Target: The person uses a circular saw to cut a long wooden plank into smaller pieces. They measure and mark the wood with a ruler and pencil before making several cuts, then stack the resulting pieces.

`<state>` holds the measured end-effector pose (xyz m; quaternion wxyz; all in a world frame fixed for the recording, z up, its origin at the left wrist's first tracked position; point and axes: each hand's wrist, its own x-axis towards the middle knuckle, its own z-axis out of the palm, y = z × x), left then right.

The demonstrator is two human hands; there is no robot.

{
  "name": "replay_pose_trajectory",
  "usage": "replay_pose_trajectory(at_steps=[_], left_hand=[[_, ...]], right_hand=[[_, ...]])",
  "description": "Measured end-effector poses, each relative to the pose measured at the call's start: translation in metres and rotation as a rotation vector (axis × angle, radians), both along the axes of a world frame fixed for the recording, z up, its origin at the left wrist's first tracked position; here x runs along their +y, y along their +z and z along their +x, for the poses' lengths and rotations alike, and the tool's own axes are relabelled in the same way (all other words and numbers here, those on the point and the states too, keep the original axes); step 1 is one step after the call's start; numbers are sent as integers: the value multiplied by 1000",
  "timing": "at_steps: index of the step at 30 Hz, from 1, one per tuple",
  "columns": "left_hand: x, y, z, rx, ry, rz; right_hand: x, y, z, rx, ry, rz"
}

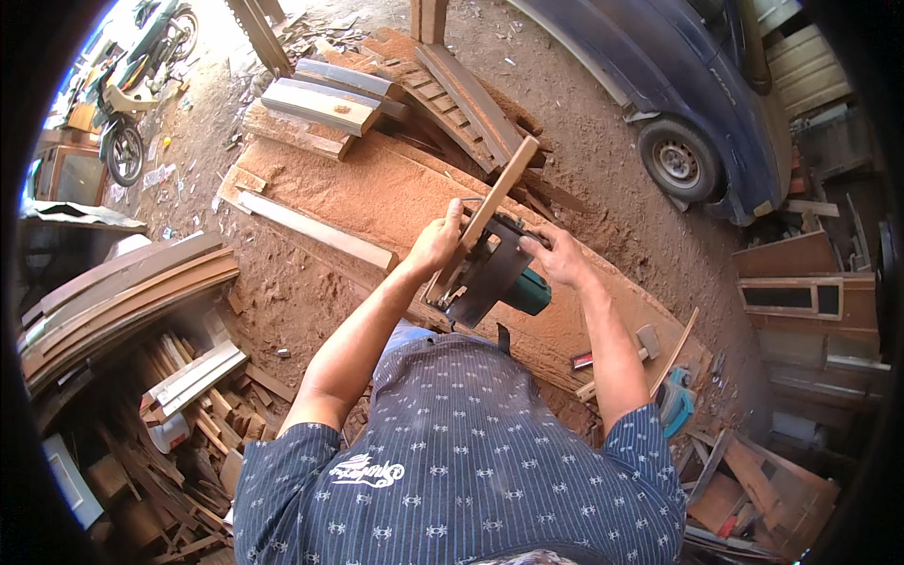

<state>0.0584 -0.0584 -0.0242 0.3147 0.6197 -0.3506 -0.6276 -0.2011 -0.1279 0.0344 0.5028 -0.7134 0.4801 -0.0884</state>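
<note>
A handheld power tool with a dark flat plate and a green housing (493, 281) is held in front of the torso, above the long, low wooden counter (546, 341). A narrow, straight strip of light-brown wood (506, 193) is set aslant along the tool, its far end projecting past it. The right hand (562, 258) is closed on the tool's far right edge, thumb laid over the plate. The left hand (436, 245) is curled at the opposite side, beside the strip; whether strip or tool is gripped there cannot be told, fingertips being partly hidden. Left of the hands, a long, pale squared board (315, 230) is seen lying on the counter. Farther off, stacked grey-brown planks (325, 102) are noted at its far end. Beyond, a dark-blue car (683, 89) is parked at right, a motorcycle (122, 118) at upper left.
</note>
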Motion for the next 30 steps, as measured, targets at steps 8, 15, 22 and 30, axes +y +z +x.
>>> replay_pose_trajectory(at_steps=[8, 15, 22, 30], left_hand=[[4, -63, 16, 423, 224, -45], [-8, -88, 47, 483, 169, 53], [-43, -118, 36, 359, 126, 112], [-50, -127, 43, 451, 179, 202]], right_hand=[[-4, -63, 23, 48, -6, 281], [-39, -51, 22, -130, 207, 603], [-82, -110, 21, -101, 690, -478], [-65, -160, 10, -123, 555, -955]])
